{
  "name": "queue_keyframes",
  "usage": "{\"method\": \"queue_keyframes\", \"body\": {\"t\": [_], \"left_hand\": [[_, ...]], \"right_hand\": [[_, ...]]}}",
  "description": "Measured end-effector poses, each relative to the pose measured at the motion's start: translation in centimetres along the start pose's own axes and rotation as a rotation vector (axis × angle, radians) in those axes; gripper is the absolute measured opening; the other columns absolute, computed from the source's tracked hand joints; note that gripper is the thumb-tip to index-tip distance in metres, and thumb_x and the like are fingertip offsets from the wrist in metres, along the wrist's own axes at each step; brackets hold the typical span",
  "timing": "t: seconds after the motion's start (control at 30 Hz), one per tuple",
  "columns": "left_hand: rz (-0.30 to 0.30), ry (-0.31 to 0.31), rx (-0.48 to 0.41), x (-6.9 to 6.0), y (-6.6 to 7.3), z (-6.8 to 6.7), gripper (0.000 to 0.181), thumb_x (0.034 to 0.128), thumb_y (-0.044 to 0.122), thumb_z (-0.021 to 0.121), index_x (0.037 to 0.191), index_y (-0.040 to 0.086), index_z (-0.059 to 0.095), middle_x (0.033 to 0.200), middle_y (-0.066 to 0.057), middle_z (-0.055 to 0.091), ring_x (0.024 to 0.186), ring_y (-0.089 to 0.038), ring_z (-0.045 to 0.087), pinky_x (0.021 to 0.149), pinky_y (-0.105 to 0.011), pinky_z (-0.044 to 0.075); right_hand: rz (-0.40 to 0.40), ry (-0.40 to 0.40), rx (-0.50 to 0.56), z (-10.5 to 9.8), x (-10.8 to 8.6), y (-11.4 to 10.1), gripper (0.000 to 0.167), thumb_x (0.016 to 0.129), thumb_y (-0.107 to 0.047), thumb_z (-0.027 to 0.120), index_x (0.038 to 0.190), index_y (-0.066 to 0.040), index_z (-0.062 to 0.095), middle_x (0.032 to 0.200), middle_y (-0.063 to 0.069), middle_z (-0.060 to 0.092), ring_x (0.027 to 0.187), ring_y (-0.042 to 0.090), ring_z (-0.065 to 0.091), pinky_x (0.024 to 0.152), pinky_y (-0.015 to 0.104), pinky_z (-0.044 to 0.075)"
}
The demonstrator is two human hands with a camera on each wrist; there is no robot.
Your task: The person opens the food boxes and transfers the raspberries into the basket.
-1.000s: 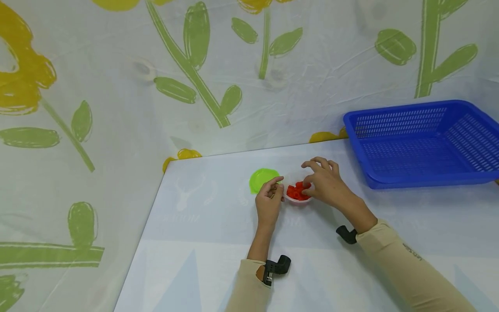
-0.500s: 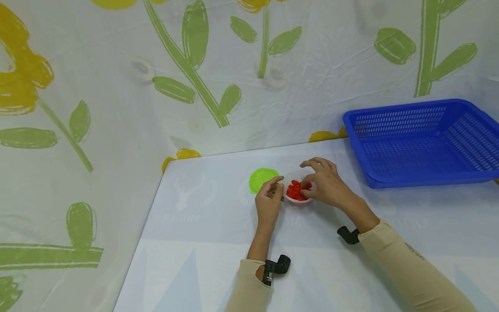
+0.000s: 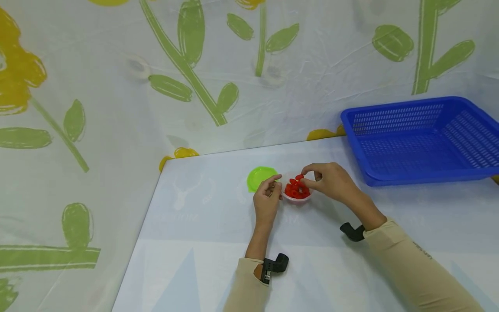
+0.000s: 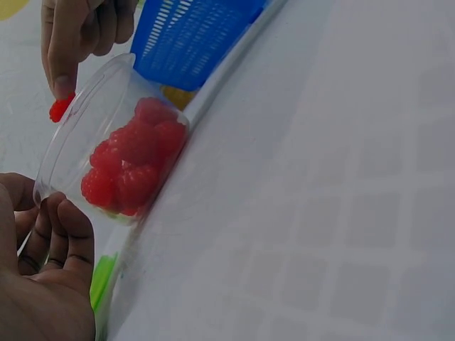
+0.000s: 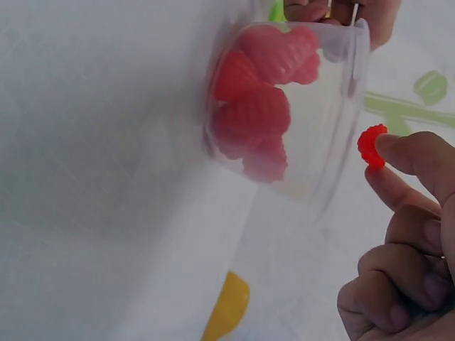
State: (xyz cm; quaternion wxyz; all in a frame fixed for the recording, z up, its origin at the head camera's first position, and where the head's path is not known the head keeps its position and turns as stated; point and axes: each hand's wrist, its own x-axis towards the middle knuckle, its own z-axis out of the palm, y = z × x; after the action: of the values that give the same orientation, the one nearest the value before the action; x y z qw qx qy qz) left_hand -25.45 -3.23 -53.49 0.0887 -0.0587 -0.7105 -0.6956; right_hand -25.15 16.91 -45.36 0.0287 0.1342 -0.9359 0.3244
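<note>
Behind the table (image 3: 210, 234), flowered sheeting (image 3: 124, 104)

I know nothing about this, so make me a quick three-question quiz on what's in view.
1. Which hand pinches a small red raspberry-shaped piece: A) left, B) right, C) neither?
2. True or false: in the head view, the blue rectangular plastic basket is right of the clear round plastic cup.
3. Fill in: the flat round bright-green plastic piece lies nearest the ____ hand.

Key: 1. B, the right hand. 2. True. 3. Left hand.
</note>
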Motion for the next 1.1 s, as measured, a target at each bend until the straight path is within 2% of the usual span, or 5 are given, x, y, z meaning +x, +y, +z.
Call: {"method": "queue_keyframes", "body": {"t": [0.33, 0.67, 0.83, 0.97, 1.1], "left_hand": [[-0.022, 0.003, 0.002, 0.3, 0.2, 0.0, 0.021, 0.098, 0.012, 0.065, 0.117, 0.016, 0.074, 0.095, -0.001, 0.063, 0.072, -0.018, 0.06, 0.065, -0.026, 0.057], [-0.039, -0.011, -0.012, -0.2, 0.0, -0.3, 0.021, 0.0986, 0.015, 0.065, 0.118, 0.016, 0.073, 0.095, -0.004, 0.062, 0.07, -0.02, 0.058, 0.063, -0.023, 0.054], [-0.051, -0.016, 0.0, -0.2, 0.2, -0.5, 0.024, 0.0993, 0.016, 0.064, 0.122, 0.012, 0.071, 0.096, -0.008, 0.06, 0.073, -0.03, 0.06, 0.065, -0.027, 0.056], [-0.054, -0.034, 0.002, -0.7, 2.2, -0.6, 0.025, 0.0991, 0.009, 0.063, 0.123, 0.004, 0.069, 0.095, -0.013, 0.06, 0.075, -0.043, 0.058, 0.066, -0.034, 0.058], [-0.055, -0.047, 0.007, -1.0, 4.0, -0.5, 0.025, 0.0988, 0.005, 0.062, 0.123, 0.0, 0.068, 0.093, -0.014, 0.06, 0.076, -0.046, 0.057, 0.067, -0.037, 0.058]], "right_hand": [[-0.029, 0.029, 0.003, -2.5, -0.4, -0.5, 0.015, 0.087, -0.016, 0.078, 0.101, -0.012, 0.074, 0.062, -0.003, 0.044, 0.057, 0.015, 0.042, 0.049, 0.027, 0.032], [0.004, 0.069, -0.016, -6.7, -1.9, -0.4, 0.014, 0.089, -0.019, 0.077, 0.102, -0.015, 0.075, 0.064, -0.003, 0.045, 0.058, 0.016, 0.042, 0.048, 0.027, 0.03], [0.009, 0.099, -0.032, -8.8, -2.2, 0.4, 0.014, 0.088, -0.015, 0.077, 0.101, -0.013, 0.075, 0.063, -0.003, 0.045, 0.057, 0.016, 0.043, 0.047, 0.027, 0.031], [0.014, 0.126, -0.046, -10.2, -2.3, 1.4, 0.014, 0.088, -0.014, 0.077, 0.101, -0.011, 0.075, 0.062, -0.004, 0.045, 0.057, 0.016, 0.043, 0.047, 0.027, 0.03], [0.013, 0.155, -0.078, -11.7, -2.5, 2.3, 0.017, 0.088, -0.016, 0.077, 0.103, -0.008, 0.075, 0.063, -0.004, 0.044, 0.056, 0.015, 0.041, 0.047, 0.027, 0.03]]}}
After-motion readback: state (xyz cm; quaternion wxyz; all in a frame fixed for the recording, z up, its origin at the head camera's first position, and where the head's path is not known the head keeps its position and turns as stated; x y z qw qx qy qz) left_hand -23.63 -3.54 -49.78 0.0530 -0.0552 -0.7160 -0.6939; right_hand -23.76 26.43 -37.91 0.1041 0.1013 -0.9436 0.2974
